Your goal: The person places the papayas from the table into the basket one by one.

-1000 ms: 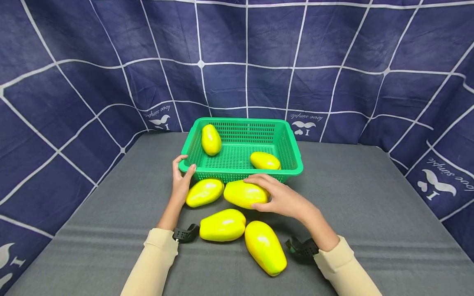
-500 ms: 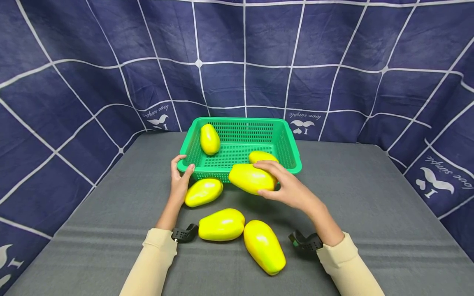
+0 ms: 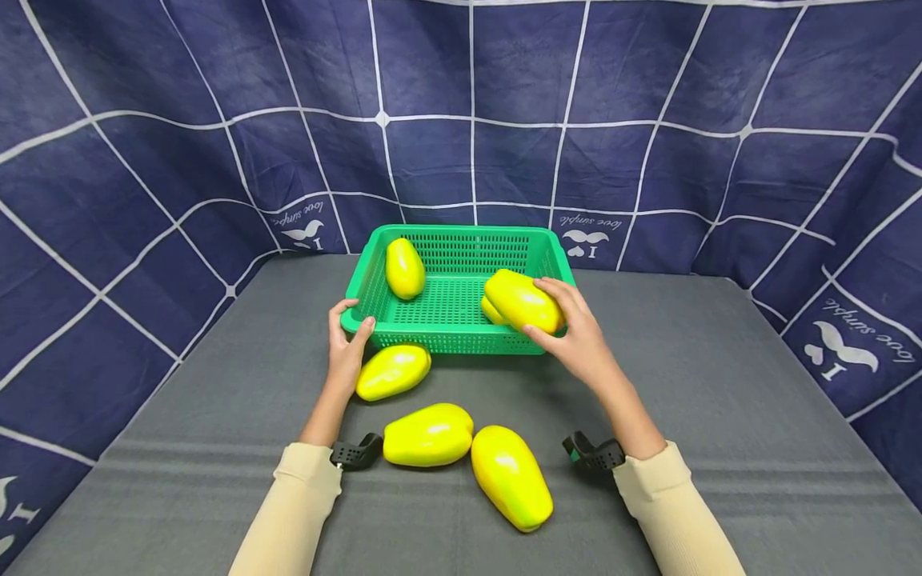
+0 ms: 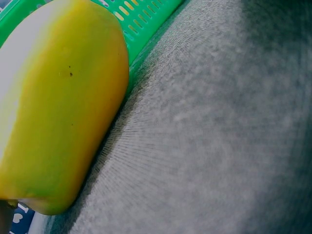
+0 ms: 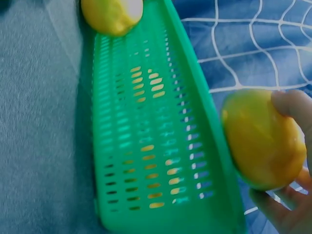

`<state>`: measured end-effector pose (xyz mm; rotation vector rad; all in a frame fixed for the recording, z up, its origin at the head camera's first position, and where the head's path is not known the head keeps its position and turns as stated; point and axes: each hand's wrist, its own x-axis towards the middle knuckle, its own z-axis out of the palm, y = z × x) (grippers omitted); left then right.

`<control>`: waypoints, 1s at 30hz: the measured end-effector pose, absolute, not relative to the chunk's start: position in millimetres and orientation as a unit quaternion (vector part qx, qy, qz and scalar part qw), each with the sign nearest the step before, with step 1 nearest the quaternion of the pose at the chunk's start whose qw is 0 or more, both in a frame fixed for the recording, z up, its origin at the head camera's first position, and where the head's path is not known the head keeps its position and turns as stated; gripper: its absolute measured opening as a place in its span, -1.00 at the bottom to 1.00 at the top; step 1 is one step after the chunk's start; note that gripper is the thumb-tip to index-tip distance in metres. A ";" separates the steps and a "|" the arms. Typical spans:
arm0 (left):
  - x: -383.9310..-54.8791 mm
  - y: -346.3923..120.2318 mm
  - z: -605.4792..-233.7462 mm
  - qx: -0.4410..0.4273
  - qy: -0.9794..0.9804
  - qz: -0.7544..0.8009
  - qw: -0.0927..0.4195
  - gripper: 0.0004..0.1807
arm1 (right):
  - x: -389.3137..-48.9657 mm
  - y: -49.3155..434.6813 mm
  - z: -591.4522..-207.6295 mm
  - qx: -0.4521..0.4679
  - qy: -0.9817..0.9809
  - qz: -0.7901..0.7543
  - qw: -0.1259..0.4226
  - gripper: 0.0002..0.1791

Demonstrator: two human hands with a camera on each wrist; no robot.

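My right hand (image 3: 582, 342) grips a yellow papaya (image 3: 524, 301) over the right part of the green plastic basket (image 3: 446, 342). In the right wrist view, thumb and fingers hold that papaya (image 5: 263, 141) by one end, just past the basket's rim. The left hand (image 3: 346, 352) holds the basket's front left corner, thumb and fingers on the rim. Inside the basket, one papaya (image 3: 405, 269) lies at the left; another (image 3: 491, 312) is mostly hidden beneath the held one. Close beside my left hand a papaya (image 3: 393, 372) lies against the basket's front, filling much of the left wrist view (image 4: 68, 107).
Two more papayas, one lying sideways (image 3: 428, 436) and one slanted (image 3: 512, 478), rest on the grey cloth (image 3: 684, 384) nearer to me. A dark blue curtain (image 3: 519, 160) with white lines hangs behind the basket and at both sides.
My right hand has lifted the papaya from the cloth in front of the basket, up and to the right, over the rim. The left hand stays on the basket's corner.
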<state>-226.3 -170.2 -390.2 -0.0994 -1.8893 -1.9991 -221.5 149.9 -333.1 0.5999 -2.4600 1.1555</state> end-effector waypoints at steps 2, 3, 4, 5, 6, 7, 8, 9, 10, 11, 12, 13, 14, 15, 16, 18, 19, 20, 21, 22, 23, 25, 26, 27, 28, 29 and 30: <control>-226.7 -170.9 -390.2 -0.034 -0.673 -0.714 0.190 -0.51 | -225.3 151.5 -334.1 0.198 -0.869 0.412 0.189 -0.33; -226.7 -171.0 -390.2 -0.033 -0.675 -0.713 0.187 -0.51 | -226.7 152.0 -334.3 0.190 -0.869 0.414 0.193 -0.33; -226.8 -171.1 -390.1 -0.032 -0.676 -0.712 0.186 -0.50 | -228.1 152.5 -334.7 0.182 -0.869 0.417 0.196 -0.32; -226.8 -171.1 -390.1 -0.031 -0.677 -0.711 0.186 -0.50 | -229.7 152.7 -335.4 0.173 -0.869 0.420 0.198 -0.32; -226.8 -170.9 -390.2 -0.030 -0.677 -0.712 0.184 -0.51 | -230.9 153.0 -335.9 0.164 -0.869 0.423 0.197 -0.31; -226.6 -170.5 -390.1 -0.031 -0.678 -0.711 0.185 -0.51 | -232.1 153.2 -336.8 0.154 -0.869 0.427 0.194 -0.29; -226.3 -170.3 -390.1 -0.032 -0.679 -0.710 0.186 -0.51 | -233.3 153.2 -337.9 0.145 -0.868 0.434 0.190 -0.28; -226.0 -170.2 -390.1 -0.034 -0.678 -0.711 0.187 -0.51 | -234.5 153.3 -339.0 0.137 -0.867 0.442 0.186 -0.26; -225.9 -170.2 -390.2 -0.036 -0.677 -0.710 0.189 -0.51 | -235.7 153.4 -340.3 0.130 -0.865 0.448 0.184 -0.26; -225.7 -170.2 -390.2 -0.038 -0.677 -0.710 0.191 -0.51 | -236.8 153.5 -341.6 0.127 -0.863 0.454 0.183 -0.25; -225.5 -170.2 -390.2 -0.038 -0.677 -0.710 0.192 -0.51 | -237.8 153.6 -342.7 0.124 -0.860 0.458 0.185 -0.26; -225.2 -170.2 -390.1 -0.038 -0.677 -0.709 0.193 -0.51 | -239.0 153.9 -344.0 0.124 -0.858 0.461 0.190 -0.27; -224.9 -170.3 -390.1 -0.039 -0.678 -0.708 0.194 -0.51 | -240.0 154.1 -345.2 0.125 -0.856 0.462 0.195 -0.28; -224.7 -170.3 -389.9 -0.038 -0.679 -0.707 0.194 -0.51 | -240.9 154.4 -346.3 0.125 -0.855 0.461 0.200 -0.30; -224.5 -170.2 -389.8 -0.039 -0.681 -0.705 0.194 -0.50 | -241.8 154.7 -347.4 0.126 -0.855 0.460 0.204 -0.31; -224.1 -170.1 -389.6 -0.039 -0.681 -0.706 0.191 -0.50 | -243.5 155.3 -349.4 0.127 -0.857 0.454 0.209 -0.32; -224.0 -170.1 -389.6 -0.040 -0.681 -0.706 0.190 -0.50 | -244.3 155.5 -350.4 0.127 -0.859 0.450 0.208 -0.33; -223.9 -170.2 -389.6 -0.040 -0.681 -0.707 0.189 -0.50 | -244.9 155.6 -350.9 0.126 -0.862 0.447 0.205 -0.33; -223.9 -170.4 -389.6 -0.041 -0.681 -0.707 0.188 -0.49 | -245.5 155.6 -351.1 0.127 -0.863 0.445 0.202 -0.33; -223.8 -170.5 -389.5 -0.041 -0.680 -0.707 0.188 -0.49 | -246.0 155.5 -351.2 0.127 -0.866 0.442 0.198 -0.33; -223.9 -170.8 -389.5 -0.041 -0.679 -0.708 0.189 -0.49 | -246.4 155.5 -351.2 0.128 -0.868 0.439 0.195 -0.33; -224.1 -171.1 -389.5 -0.041 -0.681 -0.706 0.191 -0.49 | -247.0 155.6 -350.9 0.131 -0.870 0.436 0.189 -0.33; -224.2 -171.1 -389.5 -0.040 -0.681 -0.705 0.192 -0.50 | -247.0 155.9 -350.6 0.133 -0.871 0.435 0.187 -0.34; -224.3 -171.0 -389.6 -0.040 -0.680 -0.707 0.192 -0.50 | -247.1 156.2 -350.5 0.135 -0.872 0.432 0.185 -0.35; -224.4 -170.8 -389.7 -0.039 -0.680 -0.707 0.191 -0.50 | -247.1 156.6 -350.4 0.137 -0.874 0.428 0.183 -0.36; -224.5 -170.6 -389.9 -0.037 -0.679 -0.708 0.188 -0.50 | -247.2 156.9 -350.4 0.141 -0.876 0.424 0.183 -0.36; -224.6 -170.3 -390.2 -0.036 -0.679 -0.709 0.186 -0.50 | -247.3 157.2 -350.4 0.145 -0.878 0.419 0.182 -0.37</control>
